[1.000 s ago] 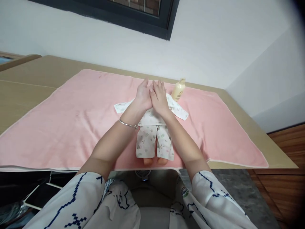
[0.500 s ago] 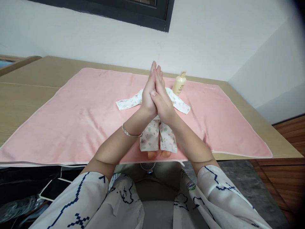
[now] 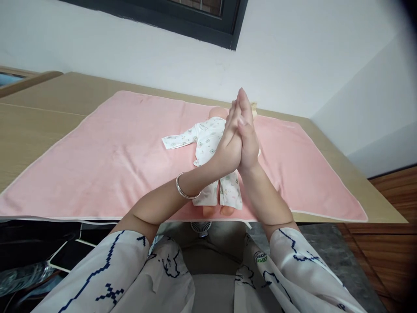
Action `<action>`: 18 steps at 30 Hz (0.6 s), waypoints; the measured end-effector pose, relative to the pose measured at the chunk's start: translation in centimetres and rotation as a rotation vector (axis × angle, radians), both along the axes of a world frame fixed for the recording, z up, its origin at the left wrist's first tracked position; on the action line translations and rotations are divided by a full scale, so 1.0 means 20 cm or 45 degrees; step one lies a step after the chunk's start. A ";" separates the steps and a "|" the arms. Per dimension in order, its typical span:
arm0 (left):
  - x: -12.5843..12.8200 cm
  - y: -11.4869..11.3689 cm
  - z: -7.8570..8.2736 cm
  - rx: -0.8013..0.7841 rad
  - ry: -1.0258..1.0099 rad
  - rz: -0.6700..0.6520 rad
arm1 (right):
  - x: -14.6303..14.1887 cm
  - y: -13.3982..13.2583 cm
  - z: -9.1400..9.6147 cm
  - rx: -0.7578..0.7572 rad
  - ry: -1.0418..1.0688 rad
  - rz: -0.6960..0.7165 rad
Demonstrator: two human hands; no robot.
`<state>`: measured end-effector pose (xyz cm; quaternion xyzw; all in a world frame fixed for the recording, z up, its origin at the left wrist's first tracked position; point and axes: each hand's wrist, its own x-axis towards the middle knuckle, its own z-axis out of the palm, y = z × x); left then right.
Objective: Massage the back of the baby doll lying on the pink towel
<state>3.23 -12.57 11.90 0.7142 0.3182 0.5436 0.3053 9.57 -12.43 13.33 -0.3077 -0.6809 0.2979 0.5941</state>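
My left hand and my right hand are pressed flat together, palm to palm, fingers stretched upward, with nothing between them. They hover above a baby doll in white patterned clothes. The doll lies on its back on a pink towel, one sleeve stretched out to the left and bare feet at the near edge. A silver bangle circles my left wrist. My hands hide the doll's right side and most of its head.
The towel covers a light wooden table that stands against a white wall. Just the top of a cream bottle shows behind my fingers. A dark window frame is above. Brown wooden flooring lies to the right.
My hands lifted off the doll's chest, came together palm to palm and shifted right. The doll's chest and left sleeve now show, and the bottle is mostly hidden.
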 end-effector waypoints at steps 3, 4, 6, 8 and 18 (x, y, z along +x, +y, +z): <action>-0.05 0.00 0.04 0.023 -0.072 -0.001 | -0.06 -0.04 -0.01 0.043 -0.090 -0.032; -0.07 0.00 0.06 0.031 -0.109 0.007 | -0.08 -0.06 -0.02 0.072 -0.128 -0.044; -0.11 0.02 0.08 0.066 -0.197 0.017 | -0.12 -0.10 -0.03 0.145 -0.198 -0.037; -0.17 0.04 0.10 0.056 -0.310 0.031 | -0.15 -0.14 -0.05 0.176 -0.226 0.038; -0.07 0.14 -0.04 -0.095 -0.274 0.242 | -0.11 0.01 -0.07 -0.120 -0.055 0.126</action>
